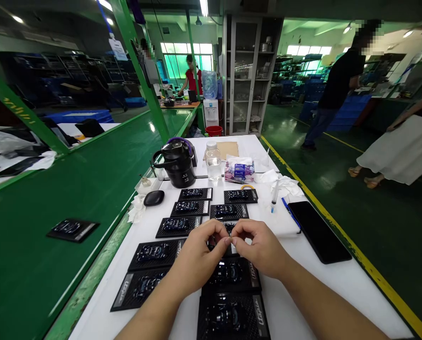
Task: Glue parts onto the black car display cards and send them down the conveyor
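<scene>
1. Two hands meet over the white table [338,283]; my left hand [196,257] and right hand [262,248] have their fingertips pinched together on something small at the middle; what it is I cannot tell, it is hidden between the fingers.
2. Grip state: both hands are closed in a pinch; the piece sits above one black card [219,241] in the right-hand column, mostly covered by my knuckles.
3. Layout: about ten black cards in two columns, each with a shiny dark toy car on it; the nearest card [232,318] lies just below my wrists; one more card [72,230] lies apart on the green belt [72,189] to the left.
4. Nearby: black kettle [177,163], clear bottle [213,160], tissue pack [239,170] at the far end; syringe [274,196] and black phone [319,231] to the right, well apart from my hands.
5. Risks, as I judge them: the pinch is fine and blind, so the piece could slip and drop among the cards; my forearms hang close over the near cards and could nudge them out of line; pressing unevenly could tilt the card under my fingers.
6. People walk in the aisle on the right; not near the table.
</scene>
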The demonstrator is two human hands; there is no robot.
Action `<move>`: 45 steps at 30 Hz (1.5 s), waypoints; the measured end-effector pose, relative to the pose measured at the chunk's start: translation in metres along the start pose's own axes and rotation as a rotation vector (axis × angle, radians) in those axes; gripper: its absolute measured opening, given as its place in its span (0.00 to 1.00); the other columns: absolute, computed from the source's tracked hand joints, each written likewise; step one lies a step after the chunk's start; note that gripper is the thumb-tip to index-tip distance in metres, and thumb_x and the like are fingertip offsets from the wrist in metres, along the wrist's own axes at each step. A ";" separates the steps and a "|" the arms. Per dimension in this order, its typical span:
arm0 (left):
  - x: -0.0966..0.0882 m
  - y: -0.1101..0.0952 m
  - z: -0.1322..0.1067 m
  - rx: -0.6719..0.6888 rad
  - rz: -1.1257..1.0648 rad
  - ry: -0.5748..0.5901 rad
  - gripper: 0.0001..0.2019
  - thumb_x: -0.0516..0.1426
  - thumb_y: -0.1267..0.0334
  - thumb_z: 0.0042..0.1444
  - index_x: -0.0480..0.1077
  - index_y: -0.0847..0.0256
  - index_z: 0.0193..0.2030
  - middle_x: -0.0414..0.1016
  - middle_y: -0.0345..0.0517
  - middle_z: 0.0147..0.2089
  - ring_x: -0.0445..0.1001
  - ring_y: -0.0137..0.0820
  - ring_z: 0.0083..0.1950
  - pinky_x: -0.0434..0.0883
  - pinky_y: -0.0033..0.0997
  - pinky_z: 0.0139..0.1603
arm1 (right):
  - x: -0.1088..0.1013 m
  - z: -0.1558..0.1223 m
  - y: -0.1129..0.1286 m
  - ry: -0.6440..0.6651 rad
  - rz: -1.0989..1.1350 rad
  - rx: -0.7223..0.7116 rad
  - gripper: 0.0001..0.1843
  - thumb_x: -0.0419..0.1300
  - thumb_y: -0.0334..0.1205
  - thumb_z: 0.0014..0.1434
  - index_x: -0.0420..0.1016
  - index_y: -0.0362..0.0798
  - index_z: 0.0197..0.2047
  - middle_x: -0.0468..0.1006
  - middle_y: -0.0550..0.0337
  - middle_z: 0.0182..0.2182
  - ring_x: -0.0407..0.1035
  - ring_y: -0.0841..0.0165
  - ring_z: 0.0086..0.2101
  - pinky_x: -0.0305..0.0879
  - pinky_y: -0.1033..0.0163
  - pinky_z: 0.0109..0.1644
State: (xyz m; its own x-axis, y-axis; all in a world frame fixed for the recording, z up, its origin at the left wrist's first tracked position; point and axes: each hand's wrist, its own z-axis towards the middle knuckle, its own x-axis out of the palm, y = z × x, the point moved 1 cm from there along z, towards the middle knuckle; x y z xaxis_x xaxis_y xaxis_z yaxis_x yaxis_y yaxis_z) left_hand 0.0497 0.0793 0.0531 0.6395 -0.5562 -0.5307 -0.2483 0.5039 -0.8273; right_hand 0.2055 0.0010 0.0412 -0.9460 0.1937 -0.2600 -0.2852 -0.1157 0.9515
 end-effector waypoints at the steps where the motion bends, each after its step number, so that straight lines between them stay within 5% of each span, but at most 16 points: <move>1: 0.001 0.001 0.000 -0.002 -0.001 0.015 0.07 0.54 0.62 0.63 0.67 0.58 0.32 0.69 0.37 0.32 0.66 0.28 0.34 0.63 0.27 0.35 | 0.000 0.000 0.000 0.000 0.000 -0.001 0.06 0.59 0.31 0.55 0.71 0.48 0.28 0.70 0.65 0.27 0.63 0.70 0.30 0.59 0.65 0.35; 11: 0.007 0.001 -0.006 -0.050 -0.031 0.102 0.13 0.46 0.55 0.69 0.62 0.57 0.35 0.68 0.40 0.33 0.65 0.30 0.34 0.62 0.27 0.30 | -0.002 -0.001 0.005 0.005 -0.096 -0.113 0.08 0.58 0.29 0.54 0.70 0.48 0.26 0.70 0.65 0.26 0.62 0.71 0.29 0.58 0.65 0.34; 17: 0.005 0.000 -0.009 -0.059 -0.101 0.139 0.14 0.47 0.53 0.69 0.63 0.58 0.35 0.66 0.38 0.31 0.62 0.27 0.30 0.63 0.24 0.28 | -0.003 0.001 -0.002 0.144 0.209 0.117 0.05 0.60 0.36 0.56 0.72 0.47 0.28 0.68 0.66 0.24 0.59 0.72 0.27 0.55 0.65 0.31; 22: 0.009 0.001 -0.008 0.091 0.033 -0.086 0.09 0.54 0.61 0.65 0.68 0.58 0.33 0.68 0.37 0.27 0.63 0.26 0.27 0.63 0.24 0.27 | -0.005 0.005 -0.010 0.195 0.328 0.179 0.07 0.60 0.40 0.56 0.71 0.46 0.29 0.69 0.65 0.24 0.62 0.72 0.27 0.58 0.64 0.33; 28: -0.007 -0.010 -0.013 0.337 0.193 -0.132 0.06 0.55 0.68 0.64 0.73 0.57 0.39 0.78 0.39 0.37 0.74 0.28 0.38 0.70 0.28 0.42 | -0.007 0.003 -0.011 0.259 0.364 0.198 0.08 0.61 0.42 0.57 0.73 0.46 0.32 0.71 0.63 0.26 0.65 0.70 0.28 0.62 0.63 0.35; 31: -0.038 -0.011 -0.041 0.332 0.363 -0.321 0.06 0.55 0.68 0.65 0.73 0.55 0.42 0.79 0.41 0.40 0.77 0.30 0.41 0.72 0.28 0.44 | -0.004 -0.009 0.004 0.193 0.113 0.150 0.06 0.60 0.42 0.60 0.75 0.49 0.37 0.75 0.59 0.32 0.69 0.66 0.33 0.66 0.60 0.38; 33: -0.062 -0.001 -0.074 0.191 0.384 -0.484 0.05 0.56 0.64 0.65 0.74 0.54 0.42 0.79 0.40 0.42 0.78 0.30 0.42 0.74 0.26 0.46 | 0.006 -0.020 0.019 0.177 -0.162 0.068 0.04 0.59 0.38 0.61 0.75 0.52 0.38 0.76 0.58 0.35 0.70 0.63 0.36 0.68 0.58 0.40; 36: -0.083 0.025 -0.135 -0.057 0.396 -0.639 0.06 0.58 0.57 0.63 0.76 0.52 0.39 0.80 0.37 0.40 0.78 0.29 0.37 0.75 0.21 0.41 | 0.036 -0.036 0.037 0.332 -0.457 -0.129 0.08 0.60 0.33 0.58 0.75 0.53 0.40 0.77 0.55 0.40 0.71 0.58 0.41 0.70 0.54 0.46; 40: -0.079 0.058 -0.190 -0.249 0.321 -0.700 0.09 0.57 0.55 0.63 0.77 0.52 0.39 0.80 0.38 0.37 0.77 0.27 0.29 0.75 0.20 0.32 | 0.091 -0.035 0.039 0.460 -0.700 -0.292 0.13 0.60 0.28 0.54 0.75 0.47 0.44 0.76 0.48 0.43 0.70 0.52 0.44 0.68 0.47 0.52; 45: -0.060 0.069 -0.197 -0.154 0.262 -0.663 0.09 0.56 0.59 0.64 0.77 0.54 0.38 0.80 0.41 0.39 0.79 0.32 0.38 0.78 0.25 0.40 | 0.126 -0.013 0.024 0.423 -0.825 -0.193 0.15 0.59 0.27 0.55 0.72 0.42 0.47 0.73 0.46 0.44 0.66 0.51 0.46 0.67 0.44 0.52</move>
State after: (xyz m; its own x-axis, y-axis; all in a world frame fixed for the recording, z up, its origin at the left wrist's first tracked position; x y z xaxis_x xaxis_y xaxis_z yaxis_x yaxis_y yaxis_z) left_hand -0.1494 0.0176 -0.0083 0.8390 0.1121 -0.5324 -0.5224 0.4394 -0.7308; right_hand 0.0770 0.0098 0.0292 -0.4009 -0.0784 -0.9128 -0.8738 -0.2665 0.4067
